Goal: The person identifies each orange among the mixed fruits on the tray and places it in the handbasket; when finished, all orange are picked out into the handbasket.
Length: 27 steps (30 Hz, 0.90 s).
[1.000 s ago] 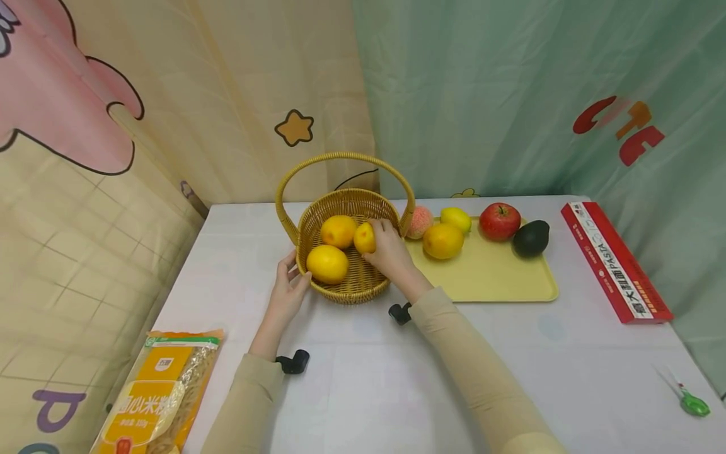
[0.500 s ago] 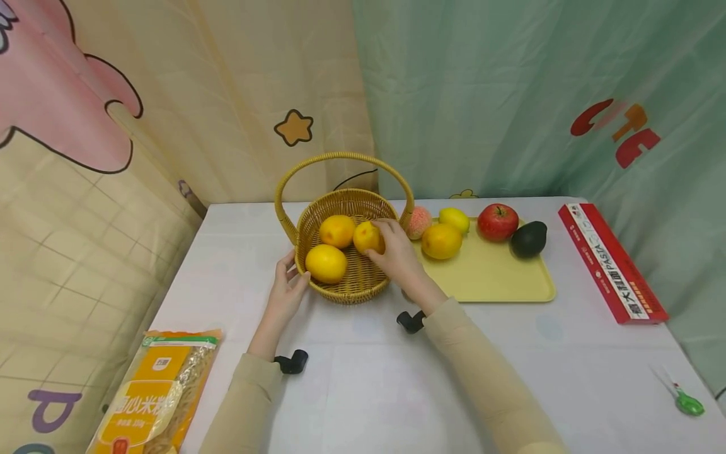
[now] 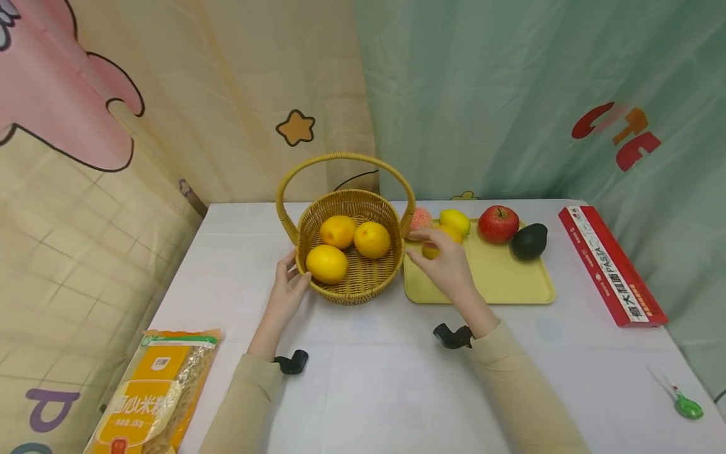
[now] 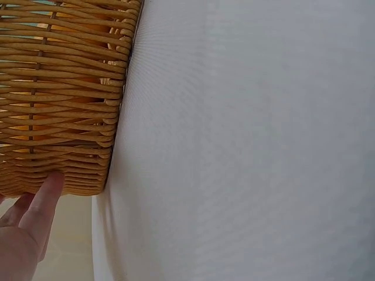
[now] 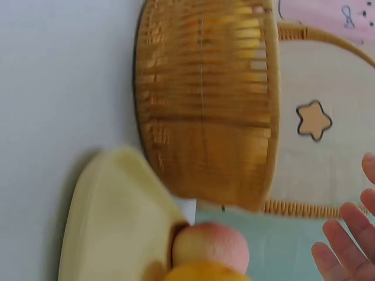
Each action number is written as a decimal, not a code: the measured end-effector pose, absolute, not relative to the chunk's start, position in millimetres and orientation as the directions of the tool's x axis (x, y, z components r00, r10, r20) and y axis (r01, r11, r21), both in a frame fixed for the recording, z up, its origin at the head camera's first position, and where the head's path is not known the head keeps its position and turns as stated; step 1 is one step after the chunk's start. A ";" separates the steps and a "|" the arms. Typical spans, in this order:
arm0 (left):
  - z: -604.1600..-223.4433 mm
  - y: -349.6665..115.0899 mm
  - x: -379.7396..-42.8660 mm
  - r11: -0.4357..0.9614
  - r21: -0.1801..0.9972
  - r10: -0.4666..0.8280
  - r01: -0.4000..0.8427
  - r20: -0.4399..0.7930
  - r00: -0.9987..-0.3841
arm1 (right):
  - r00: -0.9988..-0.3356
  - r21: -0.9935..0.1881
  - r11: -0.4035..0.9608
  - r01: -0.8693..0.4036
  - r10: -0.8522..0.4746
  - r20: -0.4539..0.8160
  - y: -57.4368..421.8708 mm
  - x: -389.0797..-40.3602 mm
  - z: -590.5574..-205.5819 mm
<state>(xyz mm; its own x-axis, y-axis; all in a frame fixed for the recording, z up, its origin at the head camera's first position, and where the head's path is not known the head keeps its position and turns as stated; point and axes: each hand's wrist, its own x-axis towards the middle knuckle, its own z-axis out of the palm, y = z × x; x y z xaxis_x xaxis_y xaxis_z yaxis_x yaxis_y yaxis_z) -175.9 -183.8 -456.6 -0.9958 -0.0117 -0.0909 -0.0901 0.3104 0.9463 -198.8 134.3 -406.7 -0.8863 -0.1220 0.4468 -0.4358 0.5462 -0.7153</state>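
A wicker basket [image 3: 357,289] with a tall arched handle stands at the table's middle back. Inside lie three oval orange-yellow fruits, at the left front [image 3: 327,264], back [image 3: 338,231] and right [image 3: 372,240]. My left hand [image 3: 286,293] rests against the basket's left front; in the left wrist view its extended fingers touch the woven wall. To the basket's right, my right hand [image 3: 445,261] hovers over the yellow tray [image 3: 482,284], fingers apart and holding nothing. It partly hides another orange-yellow fruit [image 3: 450,233]. In the right wrist view the fingers [image 5: 340,240] are spread.
On the tray also sit a pink peach [image 3: 421,218], a lemon [image 3: 455,222], a red apple [image 3: 498,224] and a dark avocado [image 3: 529,241]. A red pasta box [image 3: 612,265] lies right. A food bag [image 3: 155,391] lies front left, a green-ended utensil [image 3: 687,405] front right.
My right hand has let go of the fruit now at the right inside the basket. It has moved right, out of the basket and over the tray. The left hand stays against the basket.
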 end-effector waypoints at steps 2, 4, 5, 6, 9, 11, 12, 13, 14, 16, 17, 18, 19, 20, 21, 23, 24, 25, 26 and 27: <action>-451.6 -181.8 -174.7 0.305 0.947 -0.005 -0.097 -0.101 -0.995 | -0.893 -0.732 0.542 -0.412 -0.080 0.444 146.6 -198.5 -407.7; -443.1 -178.9 -171.6 0.306 0.946 -0.002 -0.108 -0.113 -0.994 | -0.902 -0.743 0.551 -0.379 -0.042 0.429 158.2 -199.1 -409.0; -438.8 -177.6 -170.0 0.306 0.945 0.000 -0.111 -0.117 -0.993 | -0.908 -0.746 0.559 -0.362 -0.029 0.419 163.6 -199.6 -409.9; -434.6 -176.2 -168.4 0.309 0.944 0.000 -0.116 -0.122 -0.993 | -0.913 -0.750 0.564 -0.345 -0.018 0.407 168.8 -199.9 -410.5; -424.3 -173.2 -163.9 0.319 0.940 0.001 -0.120 -0.127 -0.992 | -0.922 -0.743 0.592 -0.312 -0.001 0.387 182.5 -201.9 -413.7; -424.4 -173.7 -164.0 0.317 0.941 0.001 -0.119 -0.126 -0.992 | -0.925 -0.735 0.610 -0.297 0.009 0.381 190.4 -203.5 -416.0; -426.7 -174.5 -164.9 0.315 0.941 0.002 -0.120 -0.127 -0.992 | -0.926 -0.732 0.616 -0.289 0.014 0.378 193.8 -204.0 -416.7; -430.0 -175.6 -166.1 0.313 0.943 0.002 -0.117 -0.124 -0.992 | -0.927 -0.731 0.622 -0.281 0.020 0.374 196.9 -204.9 -417.7; -434.4 -177.1 -167.7 0.311 0.943 0.001 -0.115 -0.121 -0.993 | -0.928 -0.730 0.624 -0.277 0.024 0.373 199.6 -205.6 -418.2; -443.9 -180.1 -171.3 0.314 0.943 -0.002 -0.112 -0.117 -0.993 | -0.930 -0.727 0.631 -0.269 0.026 0.367 204.0 -206.9 -418.9; -448.6 -181.3 -173.0 0.314 0.943 -0.005 -0.109 -0.113 -0.994 | -0.931 -0.727 0.633 -0.267 0.024 0.363 205.7 -207.4 -419.1; -452.7 -182.4 -174.4 0.317 0.942 -0.009 -0.107 -0.109 -0.994 | -0.934 -0.727 0.634 -0.264 0.022 0.358 207.2 -207.9 -419.4; -455.4 -183.1 -175.3 0.321 0.942 -0.011 -0.101 -0.103 -0.995 | -0.936 -0.727 0.635 -0.261 0.018 0.352 208.7 -208.3 -419.6; -457.5 -183.7 -175.9 0.324 0.941 -0.012 -0.095 -0.097 -0.995 | -0.938 -0.728 0.635 -0.259 0.013 0.345 209.9 -208.6 -419.9; -459.1 -184.1 -176.3 0.325 0.941 -0.013 -0.093 -0.093 -0.996 | -0.942 -0.728 0.636 -0.254 0.009 0.336 211.0 -209.2 -420.4; -460.7 -184.3 -176.7 0.324 0.942 -0.017 -0.087 -0.086 -0.996 | -0.950 -0.728 0.641 -0.241 -0.003 0.312 212.9 -210.2 -421.1; -460.9 -184.4 -176.7 0.324 0.942 -0.017 -0.086 -0.085 -0.996 | -0.955 -0.729 0.644 -0.233 -0.009 0.298 213.8 -211.1 -421.5; -461.0 -184.4 -176.7 0.324 0.942 -0.017 -0.085 -0.084 -0.996 | -0.960 -0.729 0.647 -0.223 -0.016 0.280 214.7 -212.0 -421.8; -460.7 -184.3 -176.6 0.322 0.943 -0.018 -0.088 -0.086 -0.996 | -0.966 -0.730 0.650 -0.211 -0.023 0.259 215.6 -213.1 -422.3; -460.2 -184.0 -176.3 0.321 0.943 -0.020 -0.091 -0.089 -0.996 | -0.971 -0.729 0.654 -0.200 -0.033 0.237 216.4 -214.2 -422.7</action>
<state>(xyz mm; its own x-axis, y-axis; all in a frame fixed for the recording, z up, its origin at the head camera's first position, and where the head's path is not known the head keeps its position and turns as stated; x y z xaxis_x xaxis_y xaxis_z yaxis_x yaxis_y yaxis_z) -176.3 -184.0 -460.2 -0.9958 -0.0198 -0.0889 -0.0905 0.3209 0.9428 -214.2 216.4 -422.7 -0.9710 -0.0335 0.2367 -0.2003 0.6543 -0.7292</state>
